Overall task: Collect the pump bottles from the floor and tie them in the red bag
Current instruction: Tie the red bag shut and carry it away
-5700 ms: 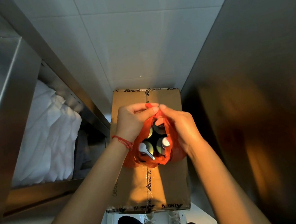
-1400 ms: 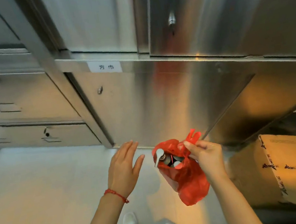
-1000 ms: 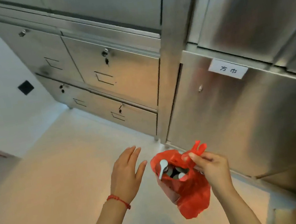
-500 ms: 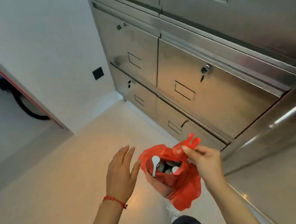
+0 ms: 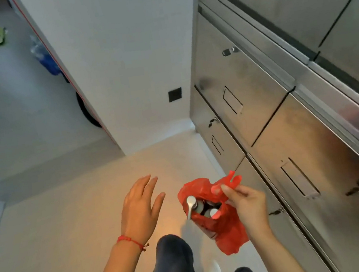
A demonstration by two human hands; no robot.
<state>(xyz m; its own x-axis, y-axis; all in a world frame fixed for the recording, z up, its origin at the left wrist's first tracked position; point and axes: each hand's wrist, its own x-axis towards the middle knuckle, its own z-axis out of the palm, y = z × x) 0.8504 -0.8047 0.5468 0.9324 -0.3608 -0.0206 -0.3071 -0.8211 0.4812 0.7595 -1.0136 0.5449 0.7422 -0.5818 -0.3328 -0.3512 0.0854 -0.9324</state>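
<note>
Standing over pale floor [image 5: 47,227], steel cabinets [image 5: 303,139] along my right. Red bag [image 5: 226,229] hangs in the air below my right hand [image 5: 248,205], fingers pinched on its knotted top, mouth gaping beside the grip. Pump bottles [image 5: 199,205] sit inside, one silver nozzle poking out. My left hand [image 5: 138,210] is spread flat, holding nothing, just left of the bag, apart from it.

Warm glow on floor [image 5: 74,223], soft blur, wide-angle bending at edges
</note>
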